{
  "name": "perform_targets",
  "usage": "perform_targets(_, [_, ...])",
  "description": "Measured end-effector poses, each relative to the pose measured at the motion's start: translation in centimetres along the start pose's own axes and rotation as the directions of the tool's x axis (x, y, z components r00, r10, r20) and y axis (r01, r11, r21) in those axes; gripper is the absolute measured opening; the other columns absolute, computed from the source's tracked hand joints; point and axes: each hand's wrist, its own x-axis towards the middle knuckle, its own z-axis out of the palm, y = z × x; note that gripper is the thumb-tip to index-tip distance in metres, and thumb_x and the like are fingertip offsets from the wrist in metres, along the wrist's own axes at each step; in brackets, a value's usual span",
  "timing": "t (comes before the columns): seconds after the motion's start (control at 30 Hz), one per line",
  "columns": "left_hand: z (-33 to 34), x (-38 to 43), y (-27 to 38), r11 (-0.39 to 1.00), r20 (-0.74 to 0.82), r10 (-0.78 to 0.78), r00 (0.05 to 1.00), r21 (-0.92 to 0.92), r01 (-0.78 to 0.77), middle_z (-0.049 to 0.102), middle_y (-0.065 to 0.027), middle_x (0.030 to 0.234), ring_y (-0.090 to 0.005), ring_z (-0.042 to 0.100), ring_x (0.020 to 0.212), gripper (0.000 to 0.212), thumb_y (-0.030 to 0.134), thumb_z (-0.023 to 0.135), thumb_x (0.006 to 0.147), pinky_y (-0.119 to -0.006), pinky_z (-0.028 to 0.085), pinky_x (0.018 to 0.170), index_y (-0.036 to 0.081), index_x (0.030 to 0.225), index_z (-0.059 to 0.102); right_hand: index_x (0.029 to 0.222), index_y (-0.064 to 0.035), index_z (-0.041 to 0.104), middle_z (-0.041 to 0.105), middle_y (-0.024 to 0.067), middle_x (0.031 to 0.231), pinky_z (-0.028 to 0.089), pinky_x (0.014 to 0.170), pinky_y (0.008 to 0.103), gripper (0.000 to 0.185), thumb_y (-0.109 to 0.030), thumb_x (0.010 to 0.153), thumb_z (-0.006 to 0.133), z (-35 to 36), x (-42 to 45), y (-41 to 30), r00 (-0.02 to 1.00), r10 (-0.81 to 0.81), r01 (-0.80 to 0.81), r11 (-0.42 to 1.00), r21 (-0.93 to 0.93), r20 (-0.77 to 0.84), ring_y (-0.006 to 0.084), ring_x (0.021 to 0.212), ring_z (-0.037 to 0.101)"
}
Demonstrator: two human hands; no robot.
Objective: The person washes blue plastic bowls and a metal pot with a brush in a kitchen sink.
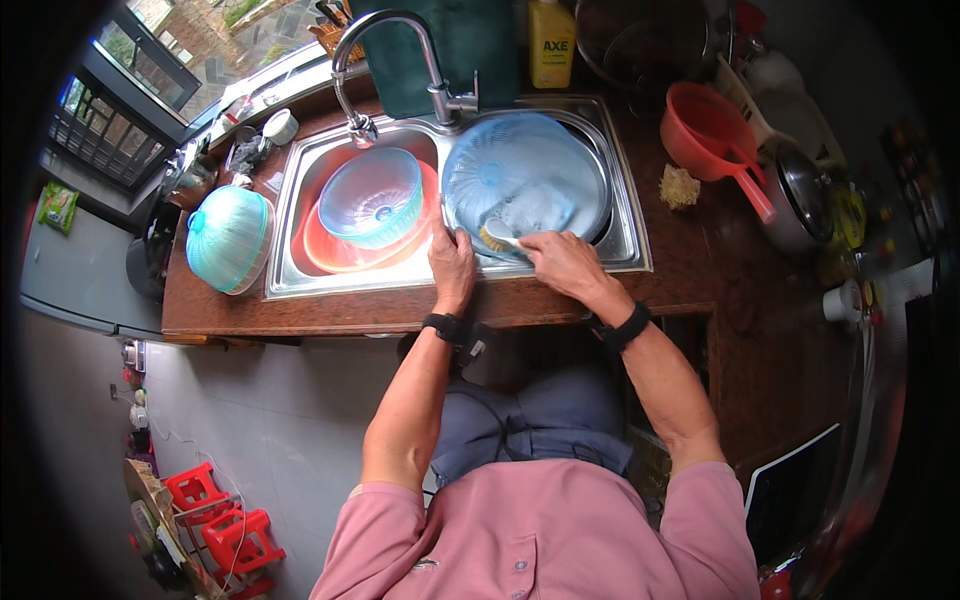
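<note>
In the right sink basin a large blue plastic strainer lies tilted inside a round metal bowl, with white suds over its lower part. My left hand grips the strainer's left rim, close to the divider between the basins; some of its fingers are hidden. My right hand holds a scrubbing brush with a pale handle, its bristles against the strainer's lower side. To the left, a translucent bluish bowl or colander sits in a red plastic basin in the left sink basin.
The faucet arches over the steel double sink. A turquoise strainer rests upside down on the left counter. On the right are a loofah-like scrubber, a red scoop and a lidded pot. A yellow detergent bottle stands behind.
</note>
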Motion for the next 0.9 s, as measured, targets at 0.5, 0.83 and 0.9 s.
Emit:
perform_targets(0.5, [0.5, -0.5, -0.7, 0.994, 0.163, -0.111, 0.98, 0.027, 0.108, 0.067, -0.031, 0.078, -0.0492, 0.067, 0.072, 0.064, 0.016, 0.051, 0.099, -0.058, 0.048, 0.068, 0.01, 0.159, 0.03, 0.112, -0.0149, 0.078, 0.074, 0.025, 0.098, 0.055, 0.087, 0.0549, 0.029, -0.015, 0.093, 0.055, -1.8, -0.6, -0.4, 0.999, 0.027, -0.024, 0.998, 0.054, -0.041, 0.0455, 0.095, 0.071])
perform_targets(0.83, [0.4, -0.4, -0.3, 0.994, 0.151, -0.098, 0.984, 0.055, 0.09, 0.067, -0.027, 0.076, -0.0466, 0.067, 0.071, 0.06, 0.018, 0.051, 0.103, -0.056, 0.048, 0.065, 0.02, 0.16, 0.033, 0.116, -0.0152, 0.077, 0.073, 0.0257, 0.1, 0.054, 0.09, 0.056, 0.031, -0.015, 0.092, 0.057, -2.2, -1.2, 0.3, 0.998, 0.064, -0.064, 0.998, 0.027, 0.021, 0.0458, 0.097, 0.07])
perform_targets(0.9, [0.2, -0.3, -0.6, 0.992, 0.125, -0.126, 0.984, 0.04, 0.122, 0.067, -0.027, 0.076, -0.0467, 0.067, 0.071, 0.06, 0.016, 0.051, 0.103, -0.056, 0.047, 0.065, 0.02, 0.16, 0.033, 0.115, -0.0148, 0.077, 0.073, 0.0258, 0.1, 0.054, 0.089, 0.0564, 0.031, -0.015, 0.092, 0.057, -1.9, -2.0, -0.6, 0.999, 0.005, -0.002, 0.996, 0.088, -0.032, 0.0461, 0.097, 0.07])
